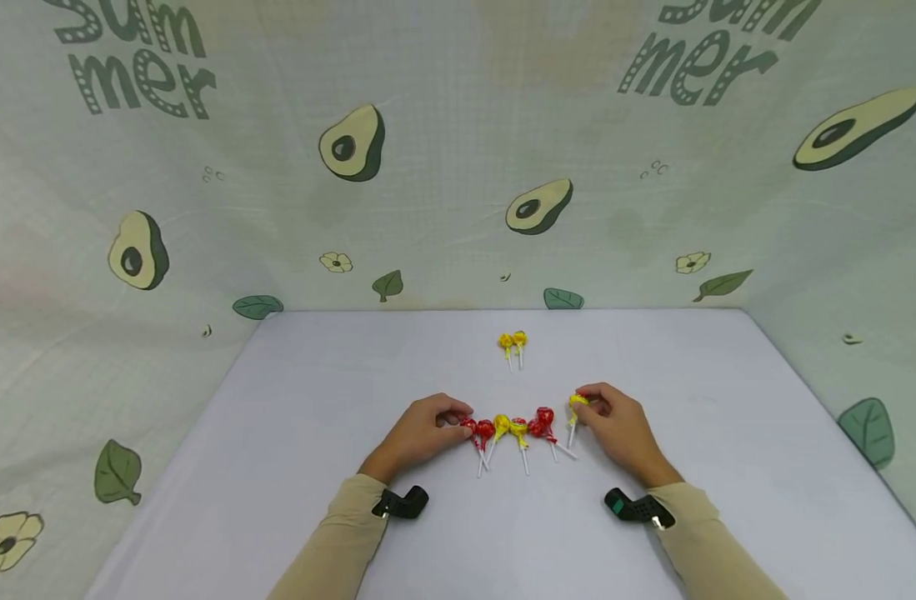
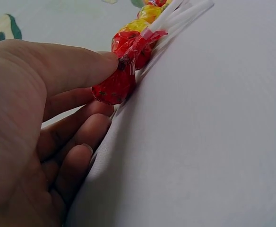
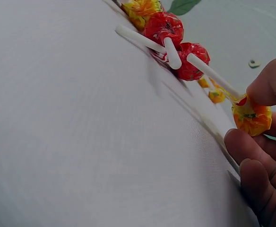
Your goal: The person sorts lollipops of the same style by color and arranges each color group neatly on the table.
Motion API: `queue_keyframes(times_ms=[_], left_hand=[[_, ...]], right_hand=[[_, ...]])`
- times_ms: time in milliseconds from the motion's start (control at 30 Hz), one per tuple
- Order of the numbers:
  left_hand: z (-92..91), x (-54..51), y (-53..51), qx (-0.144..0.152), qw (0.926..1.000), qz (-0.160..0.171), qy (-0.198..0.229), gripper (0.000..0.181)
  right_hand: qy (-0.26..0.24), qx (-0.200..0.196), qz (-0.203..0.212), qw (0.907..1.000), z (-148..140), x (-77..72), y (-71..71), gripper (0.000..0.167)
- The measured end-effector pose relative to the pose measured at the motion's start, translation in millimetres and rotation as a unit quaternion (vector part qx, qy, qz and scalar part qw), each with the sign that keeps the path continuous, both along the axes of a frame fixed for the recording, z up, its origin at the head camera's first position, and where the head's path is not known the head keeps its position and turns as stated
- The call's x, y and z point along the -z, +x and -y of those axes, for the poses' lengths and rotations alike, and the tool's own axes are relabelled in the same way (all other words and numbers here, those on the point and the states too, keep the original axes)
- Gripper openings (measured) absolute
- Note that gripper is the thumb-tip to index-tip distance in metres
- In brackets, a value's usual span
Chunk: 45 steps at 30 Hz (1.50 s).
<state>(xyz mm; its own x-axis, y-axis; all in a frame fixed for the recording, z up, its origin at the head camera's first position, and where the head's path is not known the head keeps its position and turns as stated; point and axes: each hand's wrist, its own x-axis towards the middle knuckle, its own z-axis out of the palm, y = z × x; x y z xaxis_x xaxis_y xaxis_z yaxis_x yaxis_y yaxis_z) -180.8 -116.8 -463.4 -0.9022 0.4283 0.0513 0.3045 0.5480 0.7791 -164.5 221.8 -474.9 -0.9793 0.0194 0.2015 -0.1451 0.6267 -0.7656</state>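
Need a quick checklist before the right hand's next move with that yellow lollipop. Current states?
1. Right hand grips yellow lollipop: ok, pinched at the wrapped head.
2. Left hand steadies the row's left end: ok, thumb and fingers on the end red lollipop.
3. Held head against the row's right-end red lollipops: not ok, apart.
4. Sticks at the left end uncrossed: not ok, they cross.
5. Back pair of yellow lollipops clear of both hands: ok.
6. Held stick's tip off the table: cannot tell.
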Motion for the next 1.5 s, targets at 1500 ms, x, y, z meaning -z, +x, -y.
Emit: queue_keyframes(times_ms=[1500], left_hand=[[-0.2,2.7,1.1,-0.003,0.9996,-0.027,-0.003,0.021]], right_hand=[[-0.021,-0.014,0.031,0.9992,-3.4,-3.2,-1.7,0.027]])
